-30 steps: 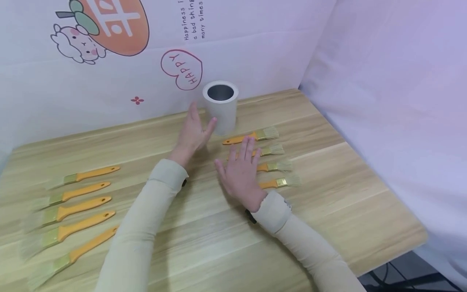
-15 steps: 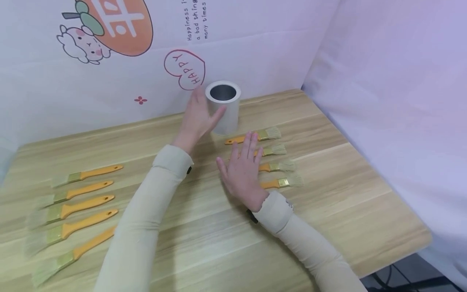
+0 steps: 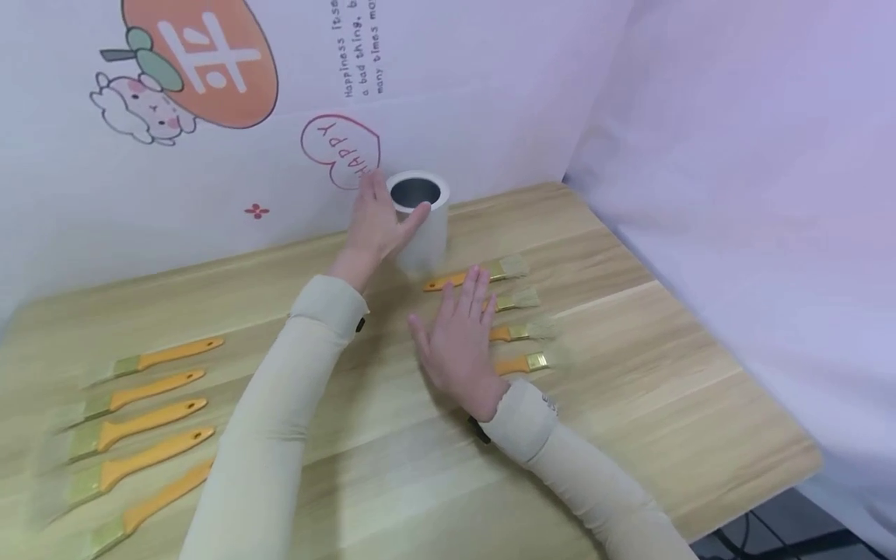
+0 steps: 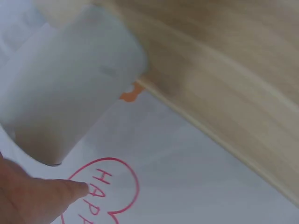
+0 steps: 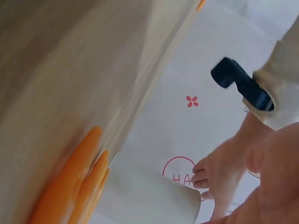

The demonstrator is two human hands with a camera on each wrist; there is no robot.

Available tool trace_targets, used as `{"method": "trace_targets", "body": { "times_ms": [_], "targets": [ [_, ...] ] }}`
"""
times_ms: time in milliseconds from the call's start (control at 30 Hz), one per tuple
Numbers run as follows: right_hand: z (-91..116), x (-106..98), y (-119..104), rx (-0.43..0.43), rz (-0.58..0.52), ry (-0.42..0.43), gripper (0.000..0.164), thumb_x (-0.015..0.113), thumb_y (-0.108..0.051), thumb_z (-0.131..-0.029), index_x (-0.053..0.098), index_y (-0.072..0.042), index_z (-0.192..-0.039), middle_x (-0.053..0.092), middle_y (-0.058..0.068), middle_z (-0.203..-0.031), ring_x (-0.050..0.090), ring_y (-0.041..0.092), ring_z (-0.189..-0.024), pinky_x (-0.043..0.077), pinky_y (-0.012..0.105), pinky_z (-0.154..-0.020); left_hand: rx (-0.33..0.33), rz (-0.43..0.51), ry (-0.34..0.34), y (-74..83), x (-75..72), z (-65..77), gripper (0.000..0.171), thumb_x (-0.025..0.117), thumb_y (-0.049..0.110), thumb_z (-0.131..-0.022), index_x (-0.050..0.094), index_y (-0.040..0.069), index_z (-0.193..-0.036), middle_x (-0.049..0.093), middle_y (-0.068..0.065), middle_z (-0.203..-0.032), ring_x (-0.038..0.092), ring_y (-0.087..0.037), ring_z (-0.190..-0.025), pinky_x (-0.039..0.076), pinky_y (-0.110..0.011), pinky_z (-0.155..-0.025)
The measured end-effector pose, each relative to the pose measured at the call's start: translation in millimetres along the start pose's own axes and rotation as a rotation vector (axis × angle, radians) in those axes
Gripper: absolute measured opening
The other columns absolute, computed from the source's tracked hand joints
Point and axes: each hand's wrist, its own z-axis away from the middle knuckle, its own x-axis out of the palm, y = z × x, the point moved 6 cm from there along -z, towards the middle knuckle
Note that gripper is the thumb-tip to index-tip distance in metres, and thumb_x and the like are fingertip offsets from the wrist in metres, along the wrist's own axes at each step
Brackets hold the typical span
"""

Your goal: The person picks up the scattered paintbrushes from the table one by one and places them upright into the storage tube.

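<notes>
A white cylindrical cup (image 3: 428, 243) with a dark interior stands upright near the table's back edge. My left hand (image 3: 376, 225) is at its left side, near the rim, with fingers extended and thumb spread in front of the cup. In the left wrist view a finger (image 4: 46, 192) shows a gap from the cup (image 4: 74, 79). My right hand (image 3: 458, 346) is held flat, fingers straight, over the handles of several orange-handled paintbrushes (image 3: 518, 364) right of centre. It partly hides those handles; whether it touches them I cannot tell.
More orange-handled paintbrushes (image 3: 157, 420) lie in a row on the left of the wooden table (image 3: 392, 467); my left sleeve (image 3: 280, 420) covers one handle's end. A printed white cloth (image 3: 210, 171) hangs behind the table. Dark cables (image 3: 745, 537) show below its right edge.
My left hand has risen from the cup's lower left side towards its rim. The right hand stays over the brushes. The head view has shifted slightly.
</notes>
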Motion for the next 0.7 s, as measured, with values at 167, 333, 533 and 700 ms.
{"method": "trace_targets", "body": {
  "times_ms": [167,333,533,700],
  "targets": [
    [3,-1,-2,-0.015,-0.055,0.054,0.076,0.031,-0.050,-0.101,0.025,0.011,-0.146,-0.005,0.034,-0.156,-0.014,0.044,-0.147,0.004,0.059,-0.120,-0.040,-0.063,-0.103,4.0,1.5,-7.0,0.111,0.042,0.071,-0.087,-0.009,-0.003,-0.152,-0.010,-0.023,-0.160,-0.005,-0.034,-0.151,0.006,-0.041,-0.124],
    [5,-5,-3,-0.006,-0.104,0.074,0.075,0.033,-0.048,-0.101,0.023,0.011,-0.147,-0.005,0.034,-0.156,-0.013,0.044,-0.147,0.003,0.059,-0.120,-0.021,-0.122,-0.183,16.8,-1.9,-21.6,0.113,0.038,0.074,-0.086,-0.016,-0.002,-0.150,-0.019,-0.019,-0.159,-0.011,-0.030,-0.150,0.001,-0.037,-0.124],
    [4,-5,-2,0.011,-0.085,0.062,0.077,0.034,-0.048,-0.101,0.018,0.010,-0.149,-0.007,0.032,-0.157,-0.014,0.043,-0.147,0.004,0.058,-0.120,-0.029,-0.161,-0.241,18.1,-1.4,-28.8,0.116,0.038,0.077,-0.085,-0.019,-0.002,-0.149,-0.023,-0.018,-0.158,-0.015,-0.029,-0.150,-0.002,-0.037,-0.124],
    [3,-4,-5,-0.006,-0.074,0.061,0.078,0.033,-0.049,-0.101,0.017,0.010,-0.149,-0.005,0.033,-0.157,-0.012,0.044,-0.147,0.004,0.059,-0.120,-0.054,-0.145,-0.262,10.4,1.2,-27.0,0.117,0.040,0.076,-0.085,-0.021,0.000,-0.149,-0.024,-0.016,-0.158,-0.017,-0.028,-0.150,-0.002,-0.038,-0.124]
  ]
}}
